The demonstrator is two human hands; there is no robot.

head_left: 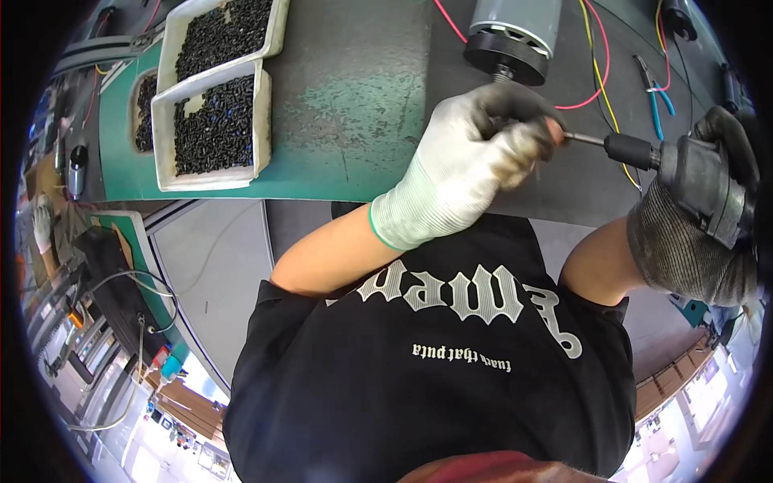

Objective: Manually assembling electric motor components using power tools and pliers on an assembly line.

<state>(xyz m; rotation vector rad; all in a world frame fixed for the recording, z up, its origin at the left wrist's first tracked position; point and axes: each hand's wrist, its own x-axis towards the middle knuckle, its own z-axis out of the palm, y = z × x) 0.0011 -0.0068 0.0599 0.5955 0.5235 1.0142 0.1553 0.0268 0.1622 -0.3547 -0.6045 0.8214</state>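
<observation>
My left hand point(475, 153), in a white knit glove with darkened fingers, is closed just in front of a grey cylindrical motor point(519, 24) with a black end cap. One bare fingertip pokes through the glove. The fingers are curled at the tip of a long metal driver bit point(584, 139); whatever they pinch is hidden. At the right, my right hand point(692, 241), in a dark grey glove, is wrapped round a dark power screwdriver point(699, 181). Its bit points left toward the left hand's fingertips.
Two white bins point(262, 121) of small black parts stand at the left of the green-and-dark bench point(346, 113). Blue-handled pliers point(656, 113) lie at the right, near red and yellow wires point(605, 80). Another person's gloved hand point(43, 225) shows far left.
</observation>
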